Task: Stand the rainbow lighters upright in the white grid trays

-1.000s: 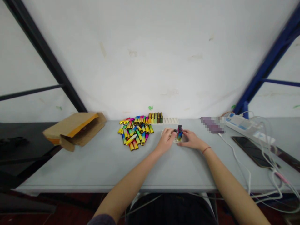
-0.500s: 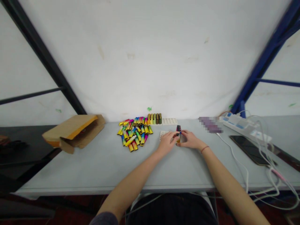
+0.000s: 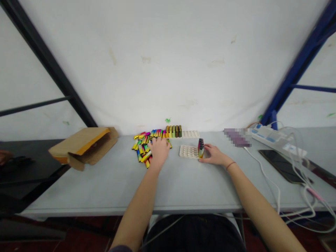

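My left hand (image 3: 159,148) reaches over a pile of shiny rainbow and gold lighter-shaped casings (image 3: 141,148), with its fingers spread. It hides part of the pile, and no casing shows in its grasp. A short row of upright lighters (image 3: 201,148) with black tops stands at the right end of a white tray (image 3: 187,151) with rows of small hollows. My right hand (image 3: 214,155) holds this row from the right, thumb at the near end and fingers at the far end.
Against the wall stand several rows of upright dark and gold pieces (image 3: 173,131), beside a second white tray (image 3: 191,134). An open cardboard box (image 3: 84,145) lies on the left. To the right are a phone (image 3: 283,166), a power strip (image 3: 278,141) and loose white cables.
My left hand has left the upright lighters and moved left over the pile, opening its fingers. The tray and lighter row now show more fully. My right hand stays beside the row.
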A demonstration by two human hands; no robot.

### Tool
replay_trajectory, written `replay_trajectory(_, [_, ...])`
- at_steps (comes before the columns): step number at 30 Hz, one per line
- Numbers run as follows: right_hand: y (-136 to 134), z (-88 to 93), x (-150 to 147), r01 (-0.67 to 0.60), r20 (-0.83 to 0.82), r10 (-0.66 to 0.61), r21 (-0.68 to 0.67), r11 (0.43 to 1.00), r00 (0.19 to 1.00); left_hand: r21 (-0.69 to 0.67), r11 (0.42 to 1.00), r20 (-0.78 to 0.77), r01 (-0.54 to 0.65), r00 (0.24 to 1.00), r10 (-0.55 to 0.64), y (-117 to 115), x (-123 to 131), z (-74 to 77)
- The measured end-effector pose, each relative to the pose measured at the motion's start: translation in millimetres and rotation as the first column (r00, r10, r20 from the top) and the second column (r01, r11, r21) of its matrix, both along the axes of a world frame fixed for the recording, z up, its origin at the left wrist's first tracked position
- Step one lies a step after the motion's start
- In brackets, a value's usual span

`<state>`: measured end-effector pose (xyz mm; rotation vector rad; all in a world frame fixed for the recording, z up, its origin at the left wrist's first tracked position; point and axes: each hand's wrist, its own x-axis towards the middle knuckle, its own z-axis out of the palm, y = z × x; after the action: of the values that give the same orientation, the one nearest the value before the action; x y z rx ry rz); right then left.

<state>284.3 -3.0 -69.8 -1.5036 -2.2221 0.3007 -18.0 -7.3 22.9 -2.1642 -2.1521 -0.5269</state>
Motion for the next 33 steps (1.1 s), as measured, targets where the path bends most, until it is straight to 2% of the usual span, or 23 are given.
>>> replay_trajectory(2, [-1, 1.1, 0, 0.003, 0.003, -0.003, -0.006, 1.0, 1.0, -0.126, 0.987, -0.037, -0.101, 0.995, 0.097, 6, -17, 4.0])
replay_trajectory(6, [-1, 2.1, 0, 0.009, 0.012, -0.009, -0.012, 1.0, 1.0, -0.262, 0.954, -0.112, -0.143, 0.987, 0.117, 11, -27, 3.8])
replay_trajectory(20, [-2, 5.1, -2, 0.002, 0.022, -0.002, -0.019, 1.0, 1.0, -0.338, 0.932, -0.147, -0.132, 0.985, 0.086, 12, -24, 1.3])
replay_trajectory(24, [-1, 1.7, 1, -0.012, 0.017, 0.012, 0.0, 1.0, 1.0, -0.307, 0.948, -0.097, -0.086, 0.994, 0.059, 11, -24, -1.1])
replay_trajectory(29, [1, -1.1, 3, -0.022, 0.011, 0.022, 0.008, 1.0, 1.0, -0.157, 0.987, 0.097, -0.015, 0.995, 0.031, 10, -23, 3.7])
replay_trajectory(31, [1, -1.6, 3, -0.021, 0.006, 0.021, 0.008, 1.0, 1.0, -0.08, 0.995, 0.2, 0.066, 0.979, -0.049, 12, -20, 4.0])
replay_trajectory(33, [1, -2.1, 3, -0.016, 0.003, 0.016, 0.009, 1.0, 1.0, 0.023, 0.982, 0.334, 0.188, 0.924, -0.185, 15, -15, 1.2])
